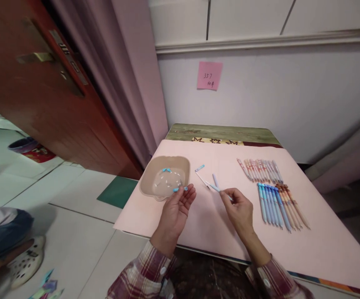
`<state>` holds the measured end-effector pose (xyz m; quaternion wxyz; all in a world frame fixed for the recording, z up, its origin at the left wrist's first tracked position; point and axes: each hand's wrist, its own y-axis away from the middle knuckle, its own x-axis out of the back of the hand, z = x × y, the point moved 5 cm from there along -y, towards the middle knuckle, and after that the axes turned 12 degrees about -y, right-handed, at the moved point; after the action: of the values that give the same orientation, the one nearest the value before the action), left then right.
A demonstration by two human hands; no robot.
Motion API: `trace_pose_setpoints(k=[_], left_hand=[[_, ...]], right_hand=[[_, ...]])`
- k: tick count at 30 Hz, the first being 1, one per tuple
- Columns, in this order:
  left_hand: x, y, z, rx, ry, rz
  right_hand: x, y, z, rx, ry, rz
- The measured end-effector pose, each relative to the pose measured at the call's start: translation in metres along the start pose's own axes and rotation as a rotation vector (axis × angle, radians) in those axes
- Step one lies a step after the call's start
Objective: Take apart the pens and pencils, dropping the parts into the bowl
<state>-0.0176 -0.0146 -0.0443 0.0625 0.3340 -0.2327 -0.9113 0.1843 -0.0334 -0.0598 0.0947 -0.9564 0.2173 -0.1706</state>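
Note:
Near the basin's right edge, my left hand [176, 207] pinches a short bright-blue pen part [179, 189] between thumb and fingers, palm turned up. My right hand [238, 206] is closed around a slim pale-blue pen barrel [215, 188], whose tip points left. Just beyond it on the pink sheet [205, 216] lie a thin white refill [201, 178], a blue pen piece [200, 168] and a short lavender-blue tube [215, 179]. The beige basin [147, 174] holds small blue pieces [166, 170] and several tiny white bits.
On the right lie a row of pinkish and whitish pens [259, 170], blue pens [270, 205] and brown-topped pens [292, 207]. A pink note [209, 76] sticks to the wall. At left are a door [83, 120], a bucket [32, 149] and another person's shoe [27, 259].

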Motion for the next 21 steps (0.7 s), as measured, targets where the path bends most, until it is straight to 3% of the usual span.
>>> trace_pose_setpoints(k=[5,9,11,13,16,18,21], left_hand=[[-0.007,0.001,0.001,0.075,0.036,0.002],[-0.016,-0.004,0.008,-0.012,-0.102,-0.045],[-0.020,-0.009,0.013,-0.104,-0.221,-0.059],[-0.024,-0.017,0.018,-0.235,-0.368,-0.047],[-0.032,-0.027,0.027,-0.483,-0.667,-0.020],[-0.037,-0.032,0.031,-0.605,-0.860,-0.021],[-0.038,-0.040,0.035,-0.654,-0.987,-0.030]], right_hand=[[-0.027,-0.031,0.011,0.150,0.512,0.005],[-0.043,-0.040,0.014,0.194,0.547,-0.047],[-0.043,-0.041,0.009,0.170,0.365,-0.032],[-0.047,-0.041,0.004,0.051,0.017,-0.065],[-0.074,-0.036,0.000,-0.375,-0.635,-0.300],[-0.095,-0.031,-0.005,-0.638,-0.927,-0.423],[-0.113,-0.034,-0.006,-0.779,-1.099,-0.446]])
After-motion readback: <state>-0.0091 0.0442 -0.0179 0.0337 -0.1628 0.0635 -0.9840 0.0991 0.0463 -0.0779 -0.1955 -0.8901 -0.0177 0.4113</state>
